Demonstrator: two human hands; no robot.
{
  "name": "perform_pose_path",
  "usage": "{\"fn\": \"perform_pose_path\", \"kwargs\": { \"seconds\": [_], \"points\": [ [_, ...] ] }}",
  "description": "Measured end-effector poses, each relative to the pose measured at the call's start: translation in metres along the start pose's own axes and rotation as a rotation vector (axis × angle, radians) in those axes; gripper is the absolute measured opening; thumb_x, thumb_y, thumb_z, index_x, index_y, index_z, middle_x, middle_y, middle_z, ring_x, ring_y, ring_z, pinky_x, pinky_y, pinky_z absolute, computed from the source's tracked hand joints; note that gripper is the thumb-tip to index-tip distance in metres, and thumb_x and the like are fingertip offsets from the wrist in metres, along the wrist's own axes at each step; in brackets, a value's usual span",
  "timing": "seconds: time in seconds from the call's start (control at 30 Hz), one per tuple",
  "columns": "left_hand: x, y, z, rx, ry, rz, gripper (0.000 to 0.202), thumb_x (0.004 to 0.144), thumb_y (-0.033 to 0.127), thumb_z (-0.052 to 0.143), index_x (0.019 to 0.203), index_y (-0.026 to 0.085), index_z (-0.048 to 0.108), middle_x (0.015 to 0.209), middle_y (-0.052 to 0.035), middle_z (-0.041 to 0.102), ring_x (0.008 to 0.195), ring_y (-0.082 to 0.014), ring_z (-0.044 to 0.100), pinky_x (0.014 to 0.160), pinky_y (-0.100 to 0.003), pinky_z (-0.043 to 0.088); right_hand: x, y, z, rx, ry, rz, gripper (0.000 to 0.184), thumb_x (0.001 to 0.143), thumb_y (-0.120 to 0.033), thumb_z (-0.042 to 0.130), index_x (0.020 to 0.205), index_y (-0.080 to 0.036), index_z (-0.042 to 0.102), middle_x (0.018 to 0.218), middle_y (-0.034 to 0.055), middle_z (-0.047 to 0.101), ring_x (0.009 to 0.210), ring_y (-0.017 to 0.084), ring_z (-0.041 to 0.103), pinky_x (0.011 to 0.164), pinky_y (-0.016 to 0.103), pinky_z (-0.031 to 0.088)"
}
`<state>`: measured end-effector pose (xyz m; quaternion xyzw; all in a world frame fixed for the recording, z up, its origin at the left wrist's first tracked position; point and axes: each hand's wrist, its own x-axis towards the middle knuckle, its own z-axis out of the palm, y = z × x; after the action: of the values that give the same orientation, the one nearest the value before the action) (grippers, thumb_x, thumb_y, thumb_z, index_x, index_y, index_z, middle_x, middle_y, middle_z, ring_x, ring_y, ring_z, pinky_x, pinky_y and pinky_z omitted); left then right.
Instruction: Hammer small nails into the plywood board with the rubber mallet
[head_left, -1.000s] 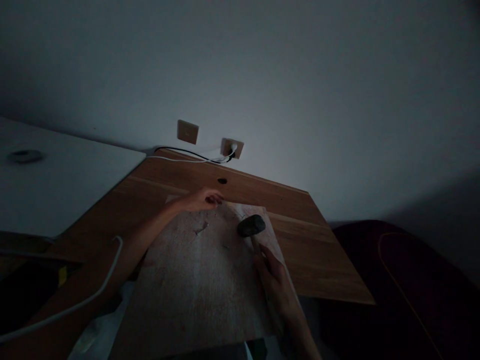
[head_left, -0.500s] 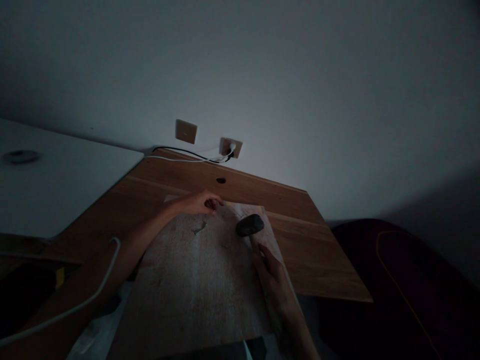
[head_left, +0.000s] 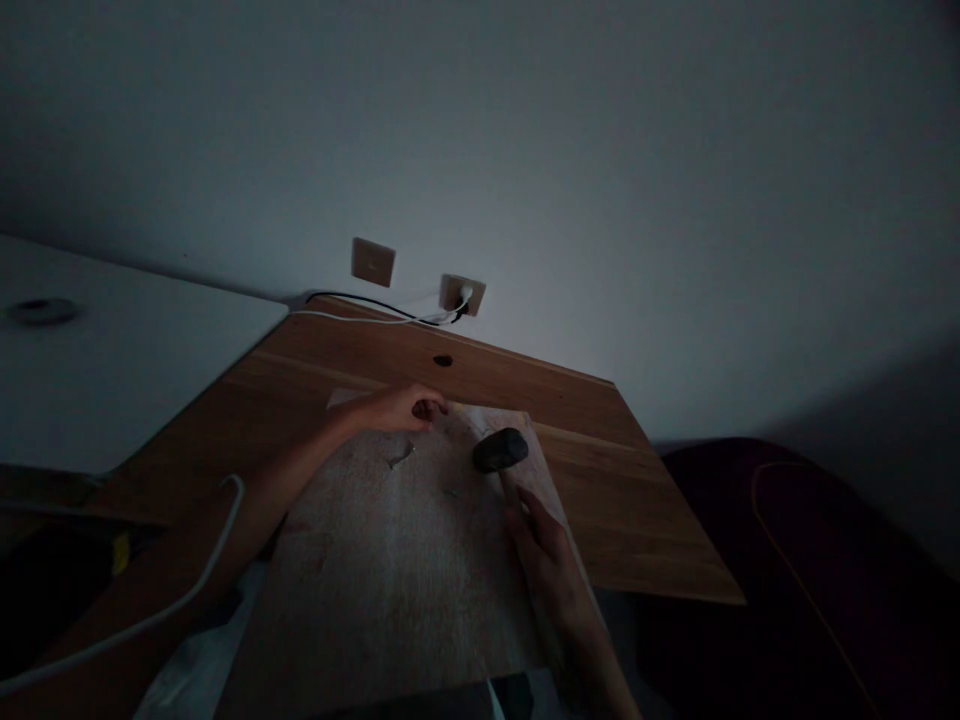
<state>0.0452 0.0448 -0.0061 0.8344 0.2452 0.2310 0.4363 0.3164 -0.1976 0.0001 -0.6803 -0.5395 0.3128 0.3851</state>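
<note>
My right hand [head_left: 546, 555] is wrapped round the handle of a hammer [head_left: 500, 451] with a thick, dark, blocky head. The hammer head is over the far right part of a pale wooden board [head_left: 397, 580]. Close to the board's far edge is my left hand [head_left: 405, 408], its fingers curled and thumb and fingertips brought together. Whatever they pinch, if anything, is too small and dim to make out. A small, thin, shiny scrap [head_left: 402, 458] lies on the board just below my left hand.
Beneath the board is a brown wooden tabletop [head_left: 637, 520], with a cable hole [head_left: 442, 361] near the wall. White and black cables run to a wall socket [head_left: 463, 295]. A white panel [head_left: 135, 370] stands at left, a dark red rounded seat [head_left: 750, 530] at right. A white cord [head_left: 202, 575] crosses my left forearm.
My left hand has shifted very slightly. The hammer and my right hand look the same as before.
</note>
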Motion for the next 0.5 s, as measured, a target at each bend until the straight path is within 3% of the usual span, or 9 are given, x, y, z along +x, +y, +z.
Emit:
{"fn": "perform_pose_path", "kwargs": {
  "seconds": [0.3, 0.5],
  "points": [
    [-0.0005, -0.0028, 0.0002, 0.017, -0.002, -0.031, 0.034, 0.081, 0.025, 0.082, 0.113, 0.017, 0.075, 0.085, -0.0015, 0.073, 0.078, -0.0151, 0.065, 0.074, -0.027, 0.046, 0.0000, -0.0072, -0.0007, 0.006, -0.048, 0.047, 0.061, 0.099, -0.067, 0.061, 0.137, -0.021, 0.074, 0.144, 0.0140, 0.073, 0.140, 0.036, 0.063, 0.119, 0.049, 0.046],
    [0.0002, -0.0070, -0.0021, 0.027, 0.024, -0.005, 0.042, 0.077, 0.029, 0.085, 0.115, 0.016, 0.075, 0.084, -0.0014, 0.071, 0.077, -0.0157, 0.063, 0.073, -0.028, 0.045, -0.0004, -0.0023, -0.0001, -0.001, -0.011, 0.016, 0.055, 0.098, -0.070, 0.061, 0.131, -0.028, 0.078, 0.134, 0.0113, 0.078, 0.128, 0.037, 0.070, 0.110, 0.049, 0.055]
  ]
}}
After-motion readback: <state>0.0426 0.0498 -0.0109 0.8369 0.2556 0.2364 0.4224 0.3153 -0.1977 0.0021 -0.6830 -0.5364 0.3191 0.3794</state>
